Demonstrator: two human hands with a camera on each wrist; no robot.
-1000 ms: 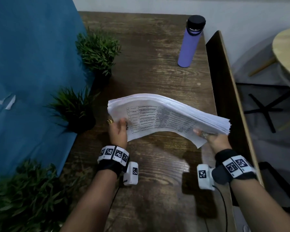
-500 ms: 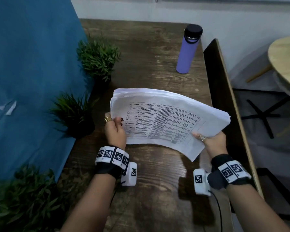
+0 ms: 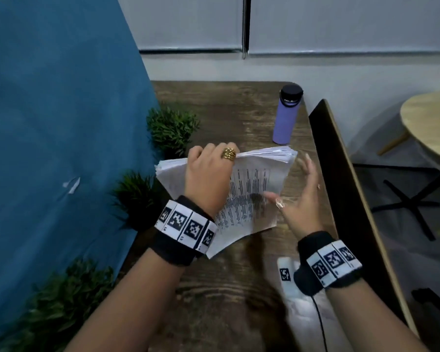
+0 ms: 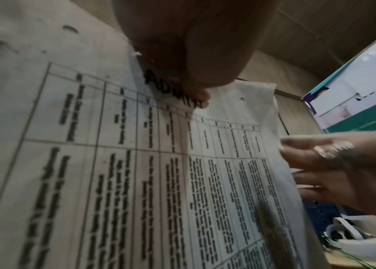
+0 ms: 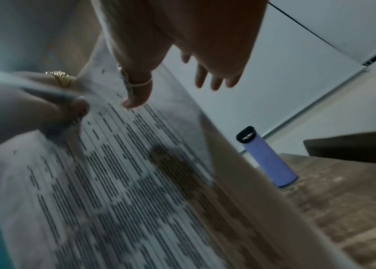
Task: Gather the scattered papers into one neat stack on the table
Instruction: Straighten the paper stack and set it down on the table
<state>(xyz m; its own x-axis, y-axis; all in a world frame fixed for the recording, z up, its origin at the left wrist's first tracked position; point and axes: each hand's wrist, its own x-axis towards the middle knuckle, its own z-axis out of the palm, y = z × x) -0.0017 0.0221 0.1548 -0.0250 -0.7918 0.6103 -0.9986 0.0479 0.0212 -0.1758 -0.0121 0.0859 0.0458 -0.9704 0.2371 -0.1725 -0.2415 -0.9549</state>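
Handwritten "ADMI…" on top paper (image 4: 136, 163)

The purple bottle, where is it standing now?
In the head view the purple bottle stands upright at the table's far right corner, beyond the paper stack.

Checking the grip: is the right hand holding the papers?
No, the right hand is spread open beside the papers; only the left hand grips them.

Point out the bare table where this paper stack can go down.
Bare dark wood table lies between the wrists, and farther off between the small green plant and the purple bottle. The left edge is crowded with plants.
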